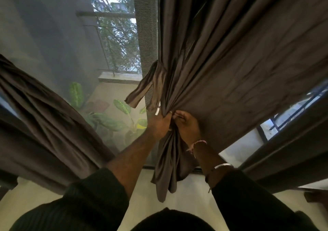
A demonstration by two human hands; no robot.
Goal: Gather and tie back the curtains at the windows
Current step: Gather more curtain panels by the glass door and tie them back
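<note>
While both of my hands meet at the bunched middle of the dark brown curtain (230,57), I see the left hand (159,124) clenched around the gathered folds and the right hand (187,126) curled into the same bunch just beside it. Below my grip the curtain's tail hangs loose above the pale floor (191,193). A matching fabric tie-back strip (142,90) dangles off the curtain's left edge, just above my left hand, with a small white tag near my knuckles. Behind it stands a grey mesh screen (147,35), and through it I make out a railing (113,41), trees, and leafy potted plants (122,106). A second gathered curtain (40,120) sweeps across the left side, well apart from my hands.
</note>
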